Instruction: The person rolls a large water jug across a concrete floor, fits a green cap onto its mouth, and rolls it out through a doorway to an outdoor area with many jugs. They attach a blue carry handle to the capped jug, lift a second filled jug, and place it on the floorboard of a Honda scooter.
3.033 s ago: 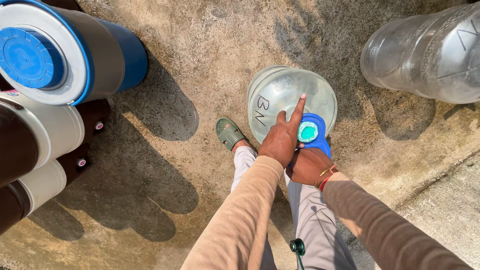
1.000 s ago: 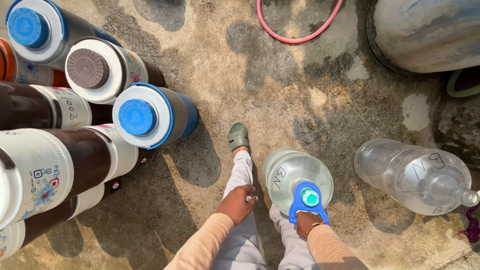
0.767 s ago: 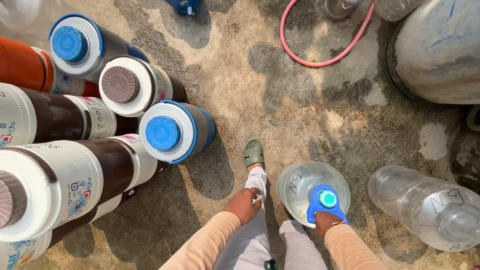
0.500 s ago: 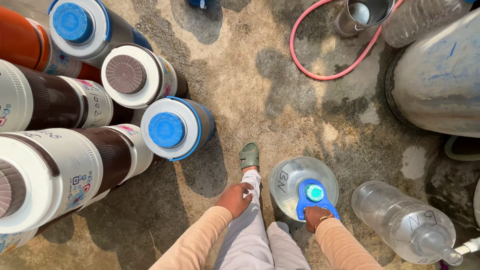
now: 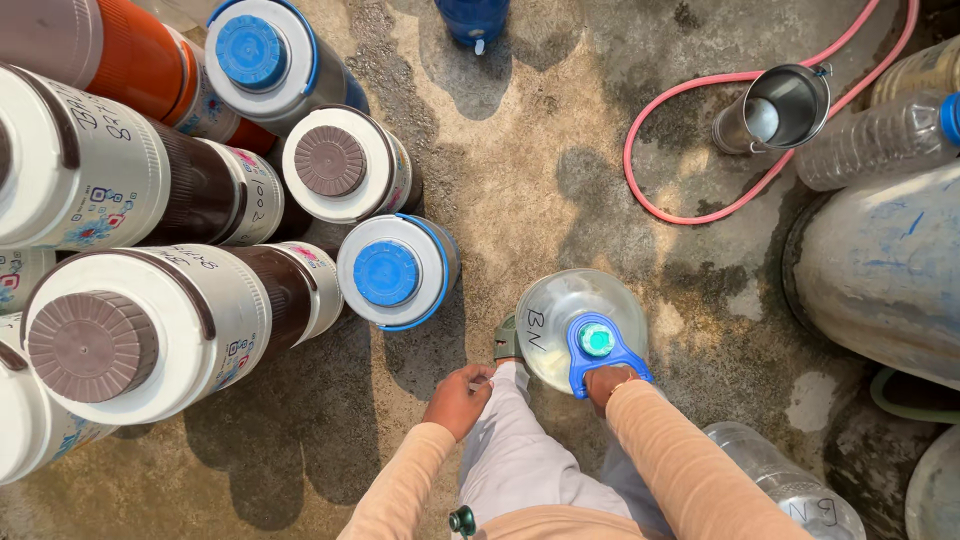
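A clear round water jug (image 5: 560,320) with a teal cap stands upright on the concrete beside my foot. My right hand (image 5: 607,380) grips the blue carry handle (image 5: 590,355) clipped around its neck. My left hand (image 5: 458,398) hangs free at my left thigh, fingers loosely curled with nothing in them. A green sandal (image 5: 506,338) shows just left of the jug.
Several insulated water coolers stand at left, the nearest with a blue lid (image 5: 393,272). A pink hose (image 5: 700,150) loops by a steel mug (image 5: 775,108). A large grey drum (image 5: 880,270) is at right. Another clear jug (image 5: 790,490) lies at bottom right.
The view has swung up and left, bringing more coolers, the hose and the mug into sight. My left hand came off the jug's top; my right hand still holds the blue handle.
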